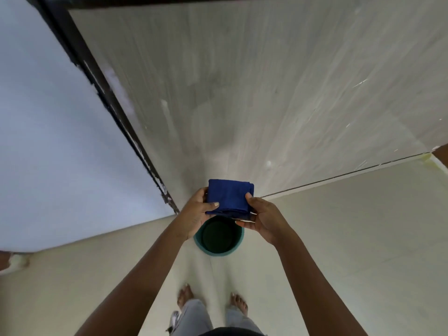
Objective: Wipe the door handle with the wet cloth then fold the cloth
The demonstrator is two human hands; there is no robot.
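A pale tiled floor (339, 238) meets a grey door (242, 93) in a dark frame (97, 76); on the floor stands a green bucket (238, 240), its inside dark, contents unclear; above it the left hand (196, 214) and right hand (265, 220) grip a folded blue cloth (229, 198) from either side, thumbs on top
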